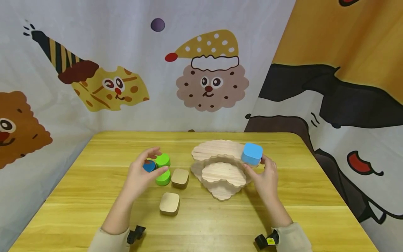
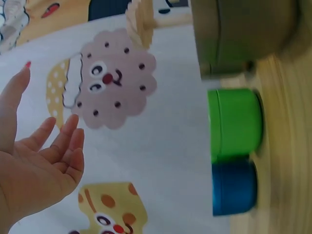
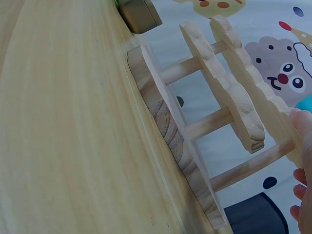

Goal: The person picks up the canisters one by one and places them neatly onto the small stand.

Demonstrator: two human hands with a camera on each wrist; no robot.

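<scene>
My right hand (image 1: 267, 180) holds a light blue rounded block (image 1: 252, 154) between thumb and fingers, at the right end of the top tier of a scalloped wooden stand (image 1: 217, 149). Only a sliver of that block (image 3: 305, 104) enters the right wrist view. Above the left group of pieces, my left hand (image 1: 137, 176) has thumb and fingers spread and holds nothing. Near it are two bright green round pieces (image 1: 163, 177) and a dark blue piece (image 1: 149, 166), partly hidden by the fingers. The left wrist view shows this hand (image 2: 41, 170) apart from them.
Two tan rounded-square blocks (image 1: 169, 203) lie between the left hand and the stand. Dowels (image 3: 209, 124) join the stand's tiers with gaps between them. A printed cloth (image 1: 126, 42) hangs behind the wooden table (image 1: 220, 231).
</scene>
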